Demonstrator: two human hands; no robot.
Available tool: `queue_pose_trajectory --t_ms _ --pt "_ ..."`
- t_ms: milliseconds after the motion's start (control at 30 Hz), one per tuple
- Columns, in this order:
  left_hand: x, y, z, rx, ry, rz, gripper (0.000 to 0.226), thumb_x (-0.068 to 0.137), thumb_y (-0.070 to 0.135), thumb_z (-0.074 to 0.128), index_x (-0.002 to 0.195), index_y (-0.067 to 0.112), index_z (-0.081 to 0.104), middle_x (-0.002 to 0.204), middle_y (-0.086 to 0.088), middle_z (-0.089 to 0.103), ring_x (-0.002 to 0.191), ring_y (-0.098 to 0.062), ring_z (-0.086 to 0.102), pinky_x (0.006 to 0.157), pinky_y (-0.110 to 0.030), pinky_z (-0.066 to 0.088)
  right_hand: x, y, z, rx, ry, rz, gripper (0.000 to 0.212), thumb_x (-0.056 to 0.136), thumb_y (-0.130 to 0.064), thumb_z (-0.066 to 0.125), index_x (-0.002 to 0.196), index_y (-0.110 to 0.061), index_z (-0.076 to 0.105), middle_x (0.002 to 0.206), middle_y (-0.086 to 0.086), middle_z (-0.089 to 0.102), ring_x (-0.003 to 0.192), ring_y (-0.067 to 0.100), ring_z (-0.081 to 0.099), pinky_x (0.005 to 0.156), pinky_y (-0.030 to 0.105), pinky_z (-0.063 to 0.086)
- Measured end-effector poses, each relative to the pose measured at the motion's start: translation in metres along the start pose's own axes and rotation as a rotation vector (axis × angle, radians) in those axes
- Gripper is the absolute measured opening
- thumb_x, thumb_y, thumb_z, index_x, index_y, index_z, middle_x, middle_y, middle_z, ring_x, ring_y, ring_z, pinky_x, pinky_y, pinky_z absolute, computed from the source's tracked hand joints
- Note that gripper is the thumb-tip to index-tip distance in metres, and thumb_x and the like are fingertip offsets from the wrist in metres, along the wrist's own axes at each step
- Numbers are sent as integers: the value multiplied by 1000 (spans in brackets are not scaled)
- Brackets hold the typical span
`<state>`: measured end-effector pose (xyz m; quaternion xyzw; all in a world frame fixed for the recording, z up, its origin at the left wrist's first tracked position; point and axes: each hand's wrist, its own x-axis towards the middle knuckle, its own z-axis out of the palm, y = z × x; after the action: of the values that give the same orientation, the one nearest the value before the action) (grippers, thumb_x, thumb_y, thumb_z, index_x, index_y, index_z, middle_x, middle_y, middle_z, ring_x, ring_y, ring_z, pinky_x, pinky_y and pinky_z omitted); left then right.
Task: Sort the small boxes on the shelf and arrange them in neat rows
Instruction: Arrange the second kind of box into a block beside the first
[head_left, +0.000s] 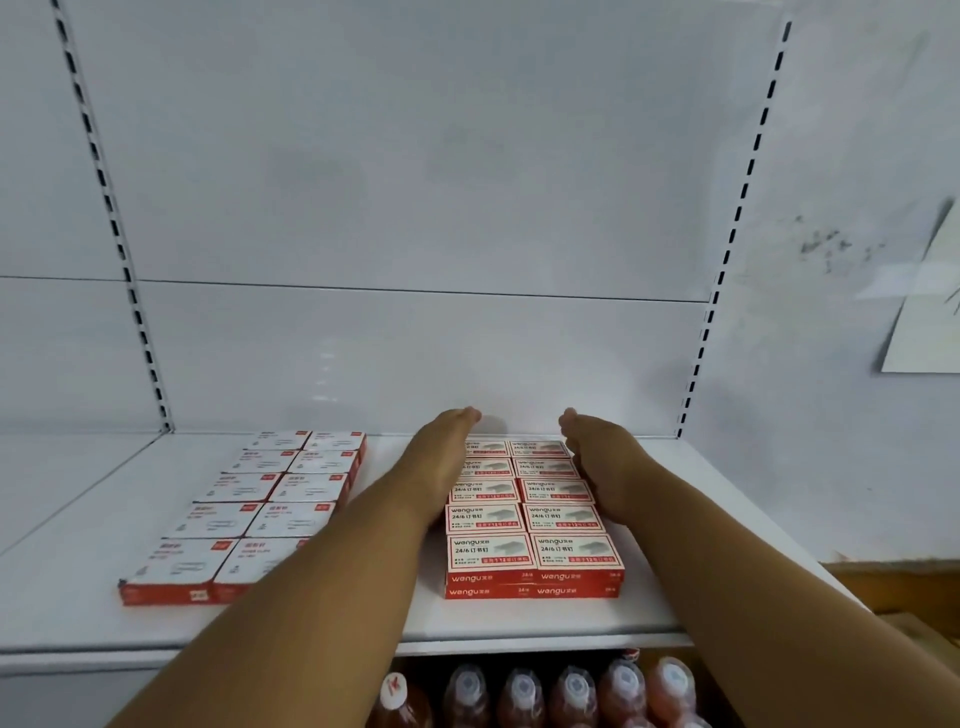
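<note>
On the white shelf (519, 618) stand two blocks of small boxes. The right block of red-and-white staple boxes (530, 525) is two columns wide, several rows deep and two layers high. My left hand (441, 452) lies flat along its left side and my right hand (597, 457) flat along its right side, fingers straight and pointing toward the back panel. The left block of white boxes with red edges (260, 512) also forms two columns of several rows; my left forearm covers its near right corner.
The white back panel (415, 338) rises just behind the boxes, with slotted uprights (701, 353) at either side. Below the shelf stand several bottles of red drink (571, 691). A paper sheet (924, 312) hangs on the wall at right.
</note>
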<state>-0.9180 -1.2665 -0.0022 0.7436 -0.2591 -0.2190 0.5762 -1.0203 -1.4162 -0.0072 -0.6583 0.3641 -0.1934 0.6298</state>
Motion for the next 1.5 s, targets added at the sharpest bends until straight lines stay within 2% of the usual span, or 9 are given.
queue_pose_trajectory --t_ms 200,433,633,767,933,1000,1100,1267,1500 --pt "6 -4 0 -62 -46 -33 39 100 45 40 131 27 57 118 -1 65 100 -23 67 93 -38 53 -5 6 4 -109 -92 -153 11 101 -43 45 100 -34 50 111 -5 51 99 12 50 97 34 38" --pt "6 2 4 -117 98 -13 36 104 34 34 126 21 59 122 -1 58 90 -15 63 66 -27 51 -10 1 1 -232 -89 -136 45 102 -51 34 119 -17 59 104 4 65 88 15 65 87 35 49" --pt "-6 -4 1 -291 -49 -212 38 101 47 43 120 20 60 96 -10 74 88 -32 72 88 -50 56 -10 10 -7 154 -219 10 41 95 -60 43 97 -24 63 79 2 74 83 27 74 80 41 59" --pt "-11 -4 9 -180 -6 -178 45 101 54 36 136 30 49 113 -6 70 94 -28 72 87 -44 57 -8 12 -2 65 -248 -11 51 93 -67 40 112 -25 63 95 8 77 86 29 75 90 45 56" --pt "-38 10 9 -220 144 -146 34 102 50 35 123 28 50 93 1 64 88 -26 70 87 -46 57 -17 14 -3 -9 -163 -66 59 88 -71 37 126 -28 56 110 6 72 92 27 73 94 47 54" --pt "-57 10 7 -68 199 -55 29 104 42 35 116 24 55 92 5 61 83 -15 64 81 -42 56 -31 18 -10 -183 -134 -172 58 93 -65 37 139 -31 47 132 3 61 108 25 66 98 43 51" --pt "-91 -2 1 256 115 68 32 103 40 42 133 33 50 129 9 56 87 -1 61 59 -16 44 -55 31 -30 -479 -75 -397 50 98 -54 42 140 -27 48 141 -3 49 122 19 54 105 41 43" --pt "-118 -16 -8 600 5 169 44 90 47 62 132 41 49 144 13 37 108 -4 48 78 -15 39 -84 47 -41 -698 -94 -520 54 94 -61 41 135 -28 54 137 -5 48 127 15 44 110 40 36" --pt "-114 -26 -13 618 68 243 32 79 47 75 107 40 61 130 15 46 103 -5 54 74 -13 39 -104 54 -43 -837 -69 -610 47 78 -63 68 117 -39 58 119 -16 43 93 4 55 80 14 45"
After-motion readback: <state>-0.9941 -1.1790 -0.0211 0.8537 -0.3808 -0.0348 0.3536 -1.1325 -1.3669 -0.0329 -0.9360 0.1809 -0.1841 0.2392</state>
